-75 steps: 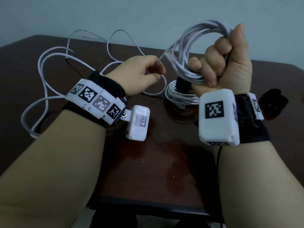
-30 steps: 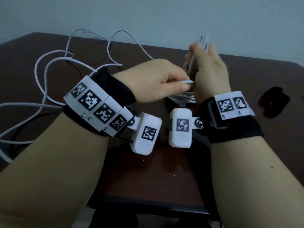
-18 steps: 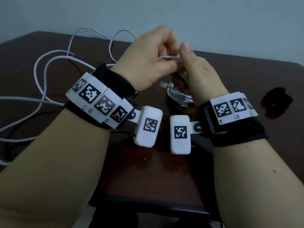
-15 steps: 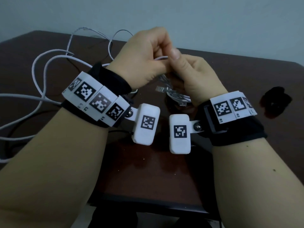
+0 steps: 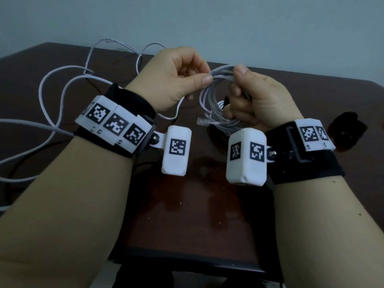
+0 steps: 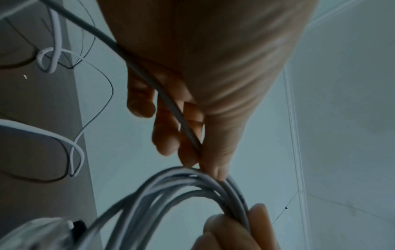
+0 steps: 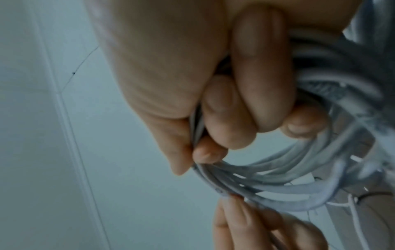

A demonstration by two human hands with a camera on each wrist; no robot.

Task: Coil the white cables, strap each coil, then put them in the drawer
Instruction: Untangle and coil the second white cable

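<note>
A white cable coil (image 5: pixel 207 100) hangs above the brown table (image 5: pixel 187 204). My right hand (image 5: pixel 236 84) grips it, thumb on top and fingers curled through its loops (image 7: pixel 278 177). My left hand (image 5: pixel 204 79) pinches one strand of the same cable (image 6: pixel 171 111) right at the top of the coil (image 6: pixel 171 189). That strand trails off left into loose white cable (image 5: pixel 52 90) sprawled over the table. A clear plug (image 5: pixel 202 121) sticks out at the coil's lower edge. A second white coil (image 5: pixel 225 126) lies on the table behind my right wrist, mostly hidden.
A black object (image 5: pixel 349 132) lies on the table at the right, beyond my right wrist. A thinner white wire (image 5: pixel 145 48) loops near the table's far edge by the pale wall. The table's front edge (image 5: pixel 187 265) is close to my forearms.
The right hand came down from its raised grip on the coil. The left hand laid another strand on top of it. In the last half second the hands drew slightly apart, opening the loop.
</note>
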